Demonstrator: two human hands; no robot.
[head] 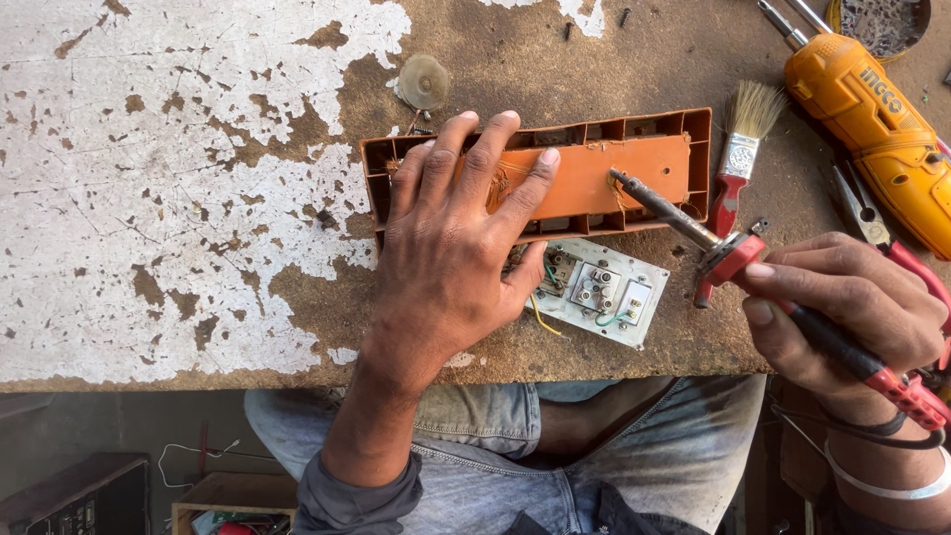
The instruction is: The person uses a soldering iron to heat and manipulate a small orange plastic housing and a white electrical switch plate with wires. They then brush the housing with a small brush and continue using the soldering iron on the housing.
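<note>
Head view: left hand (451,248) is lying flat, fingers spread and unclenched, pressing down on the orange plastic switch-box casing (594,168) resting on the worn bench (198,198). Right hand (852,307) is gripping a red-handled soldering iron (733,253), tip apparently touching the casing's inner face. White switch plate (599,290) is lying just below the casing, paintbrush (741,149) beside it.

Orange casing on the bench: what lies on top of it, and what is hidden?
On the orange casing the left hand presses flat, and the soldering iron held by the right hand touches it with its tip. The casing's left part under the palm is covered.
</note>
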